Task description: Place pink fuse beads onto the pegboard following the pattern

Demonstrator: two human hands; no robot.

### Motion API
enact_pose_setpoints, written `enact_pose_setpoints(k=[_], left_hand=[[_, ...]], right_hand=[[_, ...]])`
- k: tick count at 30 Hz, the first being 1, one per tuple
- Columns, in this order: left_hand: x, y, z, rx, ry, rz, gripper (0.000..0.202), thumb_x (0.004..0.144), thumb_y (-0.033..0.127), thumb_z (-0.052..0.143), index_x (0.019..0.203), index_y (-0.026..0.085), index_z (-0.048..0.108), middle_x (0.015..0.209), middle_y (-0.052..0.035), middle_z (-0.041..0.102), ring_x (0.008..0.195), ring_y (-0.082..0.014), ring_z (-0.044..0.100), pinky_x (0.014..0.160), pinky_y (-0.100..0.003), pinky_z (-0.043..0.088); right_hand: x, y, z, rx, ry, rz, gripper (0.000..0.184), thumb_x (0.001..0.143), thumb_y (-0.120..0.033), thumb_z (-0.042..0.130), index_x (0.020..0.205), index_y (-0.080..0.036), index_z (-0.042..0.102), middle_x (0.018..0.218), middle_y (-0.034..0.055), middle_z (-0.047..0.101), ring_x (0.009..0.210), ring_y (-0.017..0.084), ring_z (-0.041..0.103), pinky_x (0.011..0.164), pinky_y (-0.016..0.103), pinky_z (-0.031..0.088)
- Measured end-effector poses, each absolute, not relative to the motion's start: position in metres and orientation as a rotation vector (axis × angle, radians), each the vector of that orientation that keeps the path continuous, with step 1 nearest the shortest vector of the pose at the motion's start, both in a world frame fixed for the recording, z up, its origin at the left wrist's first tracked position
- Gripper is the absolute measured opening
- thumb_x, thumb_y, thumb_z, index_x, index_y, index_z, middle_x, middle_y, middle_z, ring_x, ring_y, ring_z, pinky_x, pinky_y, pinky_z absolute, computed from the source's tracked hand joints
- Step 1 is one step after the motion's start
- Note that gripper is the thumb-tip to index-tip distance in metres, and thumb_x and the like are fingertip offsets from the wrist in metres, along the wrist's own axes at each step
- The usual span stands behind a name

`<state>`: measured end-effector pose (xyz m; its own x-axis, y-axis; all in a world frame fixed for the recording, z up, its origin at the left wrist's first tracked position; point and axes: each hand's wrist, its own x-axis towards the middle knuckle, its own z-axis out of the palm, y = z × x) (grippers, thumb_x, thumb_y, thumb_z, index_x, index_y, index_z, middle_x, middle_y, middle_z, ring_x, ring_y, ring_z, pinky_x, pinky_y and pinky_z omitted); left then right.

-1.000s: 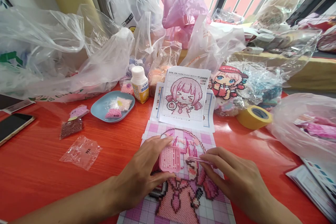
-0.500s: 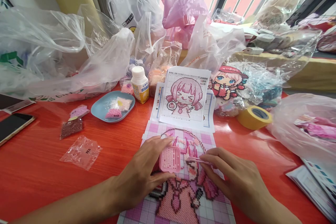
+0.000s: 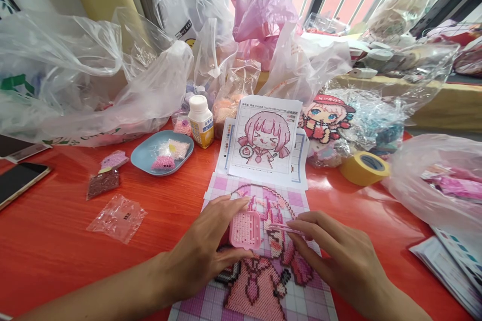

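Note:
My left hand [image 3: 205, 241] holds a small pink bead tray [image 3: 244, 230] between thumb and fingers, above the bead picture. Pale beads show in the tray's grid. My right hand [image 3: 331, 251] pinches pink tweezers [image 3: 284, 229], their tips pointing left over the picture, close to the tray's right side. Whether a bead sits in the tips is too small to tell. Under both hands lies the bead picture [image 3: 252, 286] of a pink-haired figure on a purple and white checked board. Parts of the head are hidden by the tray and my left fingers.
A printed pattern sheet [image 3: 263, 135] leans behind the board. To the left are a blue plate [image 3: 141, 158] with bead bags, a white bottle [image 3: 201, 120], an empty bag [image 3: 116, 218] and a phone [image 3: 22, 183]. Yellow tape [image 3: 357, 170] and plastic bags [image 3: 433, 170] stand right.
The pink tray has shifted very slightly right and down in my left hand. The tweezers and my right hand stay almost in the same place.

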<state>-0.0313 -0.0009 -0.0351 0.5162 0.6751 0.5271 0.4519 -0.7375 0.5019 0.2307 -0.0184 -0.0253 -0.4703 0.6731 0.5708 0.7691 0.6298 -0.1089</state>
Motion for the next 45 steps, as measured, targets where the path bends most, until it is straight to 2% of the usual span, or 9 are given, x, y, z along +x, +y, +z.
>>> enact_pose_setpoints(k=[11, 19, 29, 45], left_hand=[[-0.029, 0.0, -0.026, 2.5, 0.856, 1.002, 0.073, 0.082, 0.048, 0.061, 0.142, 0.022, 0.029, 0.115, -0.0112, 0.068, 0.12, -0.0272, 0.057, 0.105, -0.044, 0.045], [-0.028, 0.001, -0.019, 2.522, 0.772, 1.01, 0.072, 0.083, 0.048, 0.058, 0.141, 0.019, 0.026, 0.11, -0.0105, 0.069, 0.11, -0.0241, 0.063, 0.106, -0.043, 0.042], [-0.028, 0.0, -0.018, 2.532, 0.762, 0.976, 0.068, 0.084, 0.048, 0.056, 0.138, 0.019, 0.028, 0.111, -0.0106, 0.068, 0.113, -0.023, 0.062, 0.109, -0.042, 0.04], [-0.031, -0.001, -0.022, 2.529, 0.749, 0.968, 0.075, 0.081, 0.048, 0.06, 0.141, 0.018, 0.027, 0.12, -0.0132, 0.065, 0.121, -0.0257, 0.056, 0.108, -0.043, 0.041]], right_hand=[[0.221, -0.024, -0.023, -1.013, -2.289, -0.096, 0.015, 0.092, -0.018, 0.05, 0.103, -0.019, 0.059, 0.084, 0.0022, 0.064, 0.067, 0.009, 0.063, 0.05, 0.017, 0.045], [0.222, -0.024, -0.027, -0.981, -2.334, -0.075, 0.019, 0.092, -0.014, 0.048, 0.109, -0.018, 0.056, 0.088, 0.0039, 0.063, 0.072, 0.009, 0.061, 0.054, 0.018, 0.046], [0.225, -0.025, -0.027, -0.971, -2.313, -0.075, 0.02, 0.091, -0.014, 0.05, 0.109, -0.018, 0.058, 0.088, 0.0031, 0.063, 0.072, 0.008, 0.061, 0.055, 0.017, 0.045], [0.224, -0.025, -0.03, -1.0, -2.309, -0.076, 0.022, 0.093, -0.014, 0.05, 0.114, -0.018, 0.056, 0.091, 0.0034, 0.061, 0.075, 0.008, 0.06, 0.055, 0.018, 0.044]])
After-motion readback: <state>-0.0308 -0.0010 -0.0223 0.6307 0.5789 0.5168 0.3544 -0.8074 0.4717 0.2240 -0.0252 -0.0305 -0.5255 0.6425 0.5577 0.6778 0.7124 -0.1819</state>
